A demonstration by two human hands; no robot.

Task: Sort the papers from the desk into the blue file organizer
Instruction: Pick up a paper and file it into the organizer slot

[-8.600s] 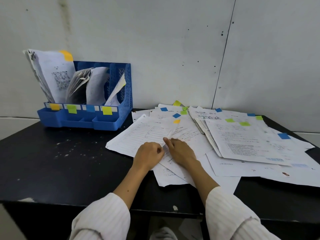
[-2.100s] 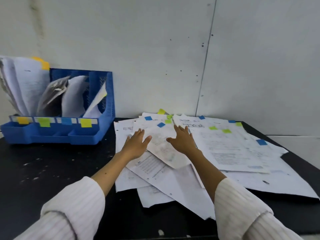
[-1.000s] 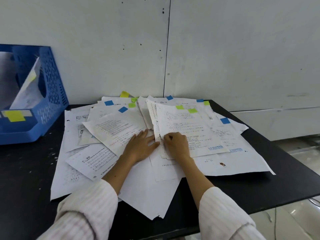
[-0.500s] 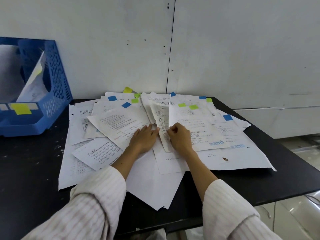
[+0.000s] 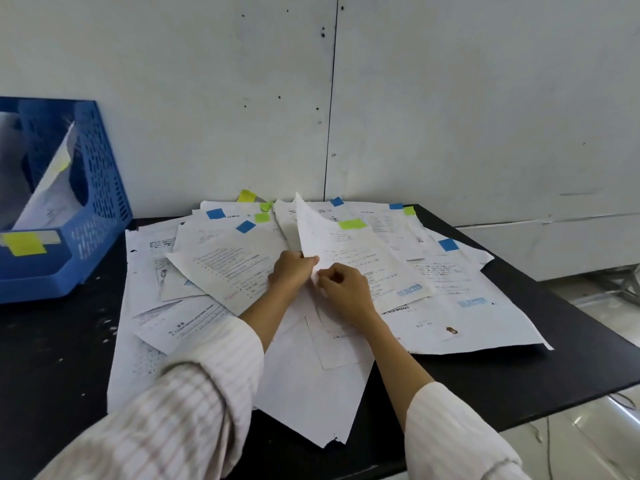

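Observation:
A loose heap of printed papers (image 5: 450, 306) with blue, green and yellow sticky tags covers the black desk (image 5: 52, 358). One sheet with a green tag (image 5: 349, 247) has its left edge lifted off the heap. My left hand (image 5: 291, 271) pinches that lifted edge, and my right hand (image 5: 343, 289) pinches the same sheet just below it, fingers curled. The blue file organizer (image 5: 93, 202) stands at the far left, partly cut off, with papers (image 5: 48, 192) in it and a yellow label on its front.
A grey panelled wall (image 5: 450, 98) stands right behind the desk. The desk's right edge (image 5: 588, 323) drops to a pale floor with cables. Bare black desktop lies between the organizer and the heap.
The green-tagged sheet's left edge has risen higher off the heap. My left hand went from lying flat on the papers to pinching that edge beside my right hand.

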